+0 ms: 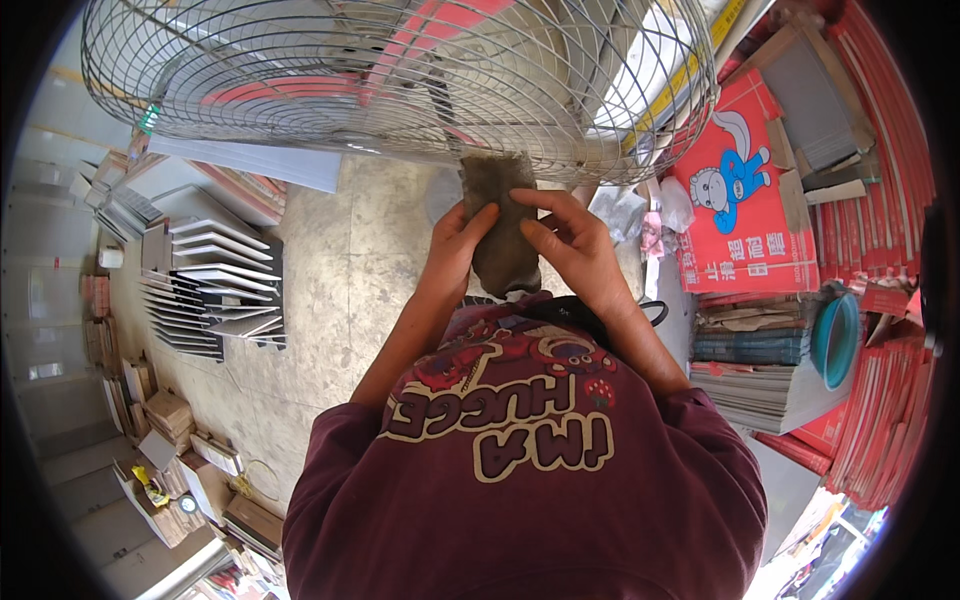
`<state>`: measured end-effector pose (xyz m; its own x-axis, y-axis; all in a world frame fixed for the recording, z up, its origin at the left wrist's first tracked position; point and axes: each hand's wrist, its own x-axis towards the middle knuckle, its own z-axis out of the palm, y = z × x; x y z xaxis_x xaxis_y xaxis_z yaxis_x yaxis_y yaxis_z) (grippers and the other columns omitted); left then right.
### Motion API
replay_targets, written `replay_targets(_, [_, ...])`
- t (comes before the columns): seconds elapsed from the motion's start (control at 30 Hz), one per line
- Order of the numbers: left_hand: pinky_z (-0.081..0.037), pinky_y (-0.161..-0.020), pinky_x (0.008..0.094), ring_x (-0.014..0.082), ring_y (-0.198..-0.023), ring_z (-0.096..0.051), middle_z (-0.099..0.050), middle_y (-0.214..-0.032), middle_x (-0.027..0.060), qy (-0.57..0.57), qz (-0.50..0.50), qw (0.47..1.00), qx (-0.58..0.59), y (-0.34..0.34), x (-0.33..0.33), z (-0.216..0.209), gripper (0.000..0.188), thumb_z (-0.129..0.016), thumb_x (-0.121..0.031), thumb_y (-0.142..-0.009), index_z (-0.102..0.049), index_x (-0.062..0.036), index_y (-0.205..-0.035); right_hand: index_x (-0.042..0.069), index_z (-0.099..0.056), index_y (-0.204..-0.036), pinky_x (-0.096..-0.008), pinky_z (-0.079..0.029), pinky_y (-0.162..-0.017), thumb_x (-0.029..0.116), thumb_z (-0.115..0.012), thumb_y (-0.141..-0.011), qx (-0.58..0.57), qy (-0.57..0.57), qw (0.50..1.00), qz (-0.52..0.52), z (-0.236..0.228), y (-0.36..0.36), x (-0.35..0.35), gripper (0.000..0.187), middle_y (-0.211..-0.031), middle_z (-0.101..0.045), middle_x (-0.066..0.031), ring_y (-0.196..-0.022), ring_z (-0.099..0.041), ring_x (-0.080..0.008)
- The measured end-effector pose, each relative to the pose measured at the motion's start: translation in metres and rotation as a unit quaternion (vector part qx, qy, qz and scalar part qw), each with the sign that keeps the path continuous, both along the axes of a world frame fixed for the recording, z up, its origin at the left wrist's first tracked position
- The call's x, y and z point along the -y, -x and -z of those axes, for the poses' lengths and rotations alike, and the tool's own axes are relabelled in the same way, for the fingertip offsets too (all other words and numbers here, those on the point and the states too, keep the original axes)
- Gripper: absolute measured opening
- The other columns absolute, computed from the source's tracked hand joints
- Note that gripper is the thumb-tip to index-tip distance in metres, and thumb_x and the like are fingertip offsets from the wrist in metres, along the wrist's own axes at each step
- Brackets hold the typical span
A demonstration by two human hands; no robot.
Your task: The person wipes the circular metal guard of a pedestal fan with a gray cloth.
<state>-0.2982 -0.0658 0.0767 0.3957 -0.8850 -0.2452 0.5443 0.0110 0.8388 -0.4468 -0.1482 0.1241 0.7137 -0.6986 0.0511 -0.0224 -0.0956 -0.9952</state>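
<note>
A dark grey-brown, limp cloth [505,235] hangs in front of my body, its upper end close to the fan cage. My left hand [462,240] grips its left edge, thumb pressed on the front and the other fingers mostly hidden behind. On the opposite edge, my right hand [572,243] holds the cloth between fingers and thumb, the index fingertip and thumb tip lying on its front. Just beyond the hands stands a large fan [390,85] with a round wire cage and red blades. The cloth's lower end reaches down near my waist.
Tile samples stand in a slotted rack [215,290] to the left. Stacked red cartons [870,210], a red printed box [745,190] and a teal basin [836,340] are on the right. Boxes [170,412] line the left wall beyond the concrete floor [345,270].
</note>
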Motion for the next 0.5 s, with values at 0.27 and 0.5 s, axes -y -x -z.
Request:
replay_targets(0.27, [-0.047, -0.083, 0.0267, 0.0116, -0.094, -0.058, -0.063, -0.104, 0.0036, 0.157, -0.087, 0.984, 0.016, -0.011, -0.02, -0.041, 0.024, -0.059, -0.013, -0.089, -0.058, -0.0046, -0.111, 0.009, -0.059, -0.116, -0.0266, -0.048, -0.073, 0.002, -0.061, -0.08, 0.117, 0.134, 0.98, -0.088, -0.042, -0.015, -0.006, 0.037, -0.108, -0.053, -0.0114, -0.089, -0.057, -0.0174])
replay_targets(0.5, [-0.045, -0.087, 0.0292, 0.0151, -0.099, -0.057, -0.061, -0.11, 0.0059, 0.241, -0.126, 0.96, 0.057, -0.016, -0.011, -0.084, 0.027, -0.059, -0.015, -0.089, -0.055, -0.0049, -0.114, 0.012, -0.058, -0.119, -0.0309, -0.05, -0.071, 0.0, -0.064, -0.074, 0.13, 0.286, 0.947, -0.074, -0.064, -0.027, -0.005, 0.046, -0.109, -0.053, -0.0169, -0.087, -0.06, -0.0258])
